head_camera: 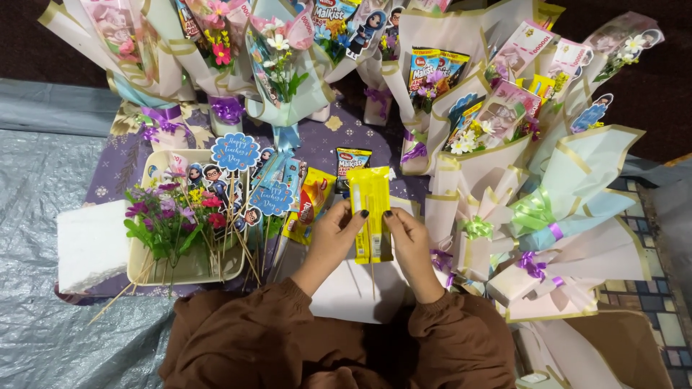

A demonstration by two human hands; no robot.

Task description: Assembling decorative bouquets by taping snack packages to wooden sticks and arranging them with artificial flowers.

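yellow snack packet (370, 213) stands upright at the centre of the view, pinched between both hands. the left hand (333, 238) grips its left edge with thumb and fingertips closed on the wrapper; the right hand (409, 241) does the same on the right edge. a thin wooden skewer (373, 277) runs down from under the packet towards 6 o'clock, over a white sheet (346, 295). at 9 o'clock a cream tray (189, 268) holds small artificial flowers (169, 216) and cartoon toppers on sticks (238, 180). further left lies a white foam block (92, 245). from 3 o'clock round to 12 o'clock wrapped bouquets (569, 187) crowd together, with green ribbon bows (532, 210). just beside the packet at 10 o'clock lies an orange snack pack (311, 205).
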